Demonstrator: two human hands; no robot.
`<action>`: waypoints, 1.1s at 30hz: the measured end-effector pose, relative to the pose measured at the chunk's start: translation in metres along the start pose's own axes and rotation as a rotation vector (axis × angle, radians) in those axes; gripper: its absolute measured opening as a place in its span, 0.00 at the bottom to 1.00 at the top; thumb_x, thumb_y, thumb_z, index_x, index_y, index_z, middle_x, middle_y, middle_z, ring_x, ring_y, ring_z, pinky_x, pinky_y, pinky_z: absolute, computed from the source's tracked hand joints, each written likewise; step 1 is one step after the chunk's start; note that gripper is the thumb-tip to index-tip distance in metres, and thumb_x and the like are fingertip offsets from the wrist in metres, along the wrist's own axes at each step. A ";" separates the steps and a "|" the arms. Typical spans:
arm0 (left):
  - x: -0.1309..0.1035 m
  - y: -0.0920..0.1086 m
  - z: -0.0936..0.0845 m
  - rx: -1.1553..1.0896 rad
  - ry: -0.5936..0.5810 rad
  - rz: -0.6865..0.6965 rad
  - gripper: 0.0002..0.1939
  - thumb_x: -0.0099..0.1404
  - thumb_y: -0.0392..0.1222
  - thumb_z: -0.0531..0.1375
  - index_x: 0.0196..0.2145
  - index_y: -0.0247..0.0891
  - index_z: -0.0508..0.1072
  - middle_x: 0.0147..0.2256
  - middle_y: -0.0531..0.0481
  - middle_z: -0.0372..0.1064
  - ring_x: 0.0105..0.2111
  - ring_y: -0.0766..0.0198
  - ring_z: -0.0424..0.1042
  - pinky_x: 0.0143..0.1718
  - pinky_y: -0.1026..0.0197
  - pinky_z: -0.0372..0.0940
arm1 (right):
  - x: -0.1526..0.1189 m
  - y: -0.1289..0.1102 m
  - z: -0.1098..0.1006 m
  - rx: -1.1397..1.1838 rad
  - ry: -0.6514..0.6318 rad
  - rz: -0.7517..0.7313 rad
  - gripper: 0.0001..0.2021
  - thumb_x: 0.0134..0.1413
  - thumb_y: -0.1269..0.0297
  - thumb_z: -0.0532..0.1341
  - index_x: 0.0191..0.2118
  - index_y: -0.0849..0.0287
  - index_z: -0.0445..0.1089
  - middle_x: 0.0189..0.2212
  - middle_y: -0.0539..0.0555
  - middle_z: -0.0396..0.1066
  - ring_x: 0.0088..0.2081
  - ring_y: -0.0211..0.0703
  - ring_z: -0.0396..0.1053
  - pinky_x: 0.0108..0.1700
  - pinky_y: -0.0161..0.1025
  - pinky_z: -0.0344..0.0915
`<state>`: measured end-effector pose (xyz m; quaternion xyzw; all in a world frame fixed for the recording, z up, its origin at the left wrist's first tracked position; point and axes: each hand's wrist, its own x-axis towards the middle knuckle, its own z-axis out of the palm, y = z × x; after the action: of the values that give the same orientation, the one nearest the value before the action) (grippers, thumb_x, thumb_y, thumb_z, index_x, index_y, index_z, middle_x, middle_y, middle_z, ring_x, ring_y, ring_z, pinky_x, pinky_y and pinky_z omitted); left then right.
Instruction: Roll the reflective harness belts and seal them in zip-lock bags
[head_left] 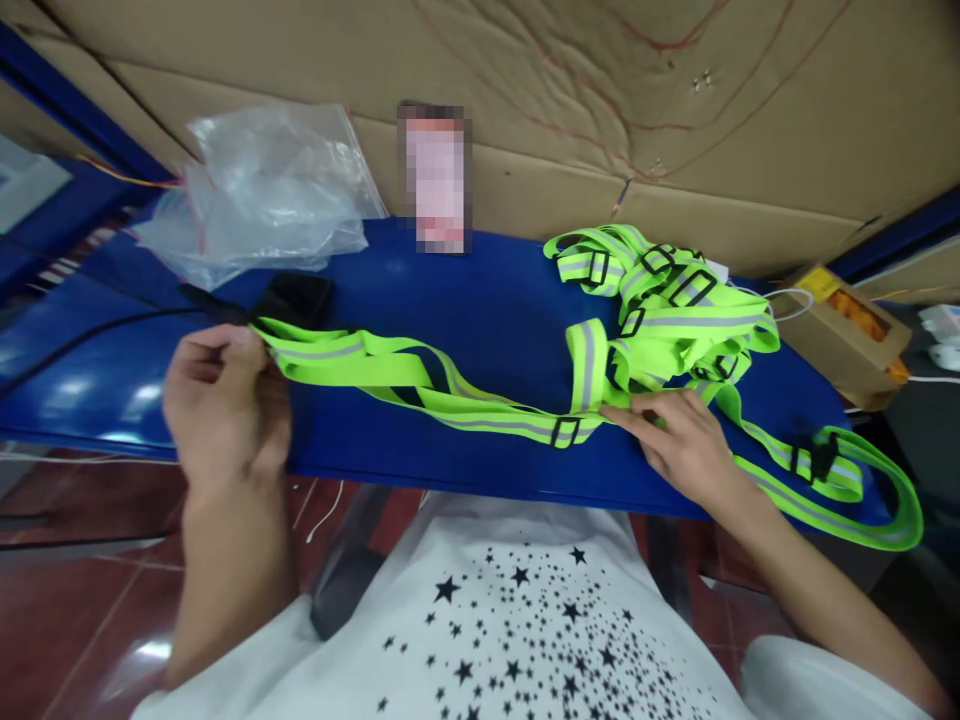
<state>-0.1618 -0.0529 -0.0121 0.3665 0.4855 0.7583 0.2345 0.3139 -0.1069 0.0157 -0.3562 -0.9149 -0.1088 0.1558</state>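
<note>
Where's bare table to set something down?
Blue table: middle patch between plastic bags and strap pile, behind the stretched straps; narrow front strip between left hand and right hand. Crowded: back left with bags, right with the pile.

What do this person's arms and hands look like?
The left hand and right hand are bare. The forearms are bare too, below short white sleeves. The sleeves look plain, but the white shirt has black stars, big and tiny.
</note>
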 end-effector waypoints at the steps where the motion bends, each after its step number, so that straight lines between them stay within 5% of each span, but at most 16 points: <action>1: -0.002 -0.001 -0.001 0.038 0.005 0.014 0.26 0.46 0.46 0.79 0.30 0.35 0.67 0.20 0.62 0.62 0.21 0.75 0.62 0.26 0.68 0.64 | -0.005 0.002 -0.002 -0.035 0.008 -0.013 0.24 0.61 0.83 0.56 0.58 0.56 0.73 0.40 0.56 0.72 0.40 0.46 0.71 0.42 0.44 0.61; 7: -0.002 0.000 -0.001 0.214 0.055 0.195 0.31 0.44 0.33 0.75 0.36 0.41 0.58 0.24 0.66 0.62 0.23 0.73 0.69 0.22 0.70 0.63 | -0.022 0.005 -0.016 -0.127 0.073 -0.007 0.26 0.58 0.85 0.59 0.58 0.54 0.73 0.40 0.55 0.72 0.39 0.44 0.70 0.43 0.43 0.59; 16: 0.009 -0.008 -0.009 0.220 -0.030 0.159 0.30 0.51 0.30 0.74 0.40 0.40 0.57 0.24 0.67 0.57 0.25 0.76 0.67 0.30 0.72 0.63 | -0.039 0.032 -0.025 -0.110 0.096 0.192 0.21 0.62 0.78 0.61 0.58 0.51 0.73 0.43 0.56 0.74 0.40 0.46 0.71 0.46 0.46 0.62; 19: 0.005 -0.007 -0.007 0.216 -0.030 0.093 0.28 0.53 0.33 0.73 0.41 0.40 0.58 0.24 0.66 0.60 0.26 0.75 0.69 0.31 0.71 0.65 | -0.020 0.019 -0.031 -0.081 0.108 0.257 0.22 0.64 0.73 0.62 0.62 0.55 0.69 0.49 0.61 0.73 0.47 0.53 0.72 0.47 0.50 0.65; 22: 0.002 -0.002 -0.003 0.236 -0.010 0.160 0.28 0.54 0.37 0.73 0.42 0.41 0.57 0.27 0.63 0.62 0.28 0.75 0.68 0.33 0.69 0.65 | 0.014 -0.015 -0.032 0.136 0.177 0.108 0.26 0.63 0.75 0.64 0.64 0.56 0.66 0.50 0.61 0.74 0.51 0.52 0.72 0.53 0.50 0.68; 26: 0.001 0.005 0.000 0.237 -0.051 0.252 0.31 0.55 0.43 0.73 0.44 0.41 0.54 0.32 0.60 0.64 0.30 0.75 0.68 0.33 0.69 0.63 | 0.063 -0.056 -0.013 0.427 0.004 -0.103 0.21 0.69 0.75 0.56 0.64 0.64 0.64 0.57 0.61 0.73 0.58 0.47 0.70 0.61 0.45 0.68; 33: -0.001 0.015 -0.002 0.403 -0.040 0.401 0.31 0.54 0.45 0.72 0.44 0.40 0.55 0.38 0.55 0.60 0.27 0.76 0.62 0.26 0.71 0.55 | 0.093 -0.060 0.015 0.225 -0.273 -0.043 0.17 0.71 0.63 0.58 0.61 0.62 0.70 0.52 0.60 0.75 0.50 0.54 0.72 0.51 0.51 0.66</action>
<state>-0.1627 -0.0611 0.0011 0.5094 0.5395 0.6703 0.0116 0.2055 -0.0883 0.0305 -0.3284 -0.9413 0.0403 0.0666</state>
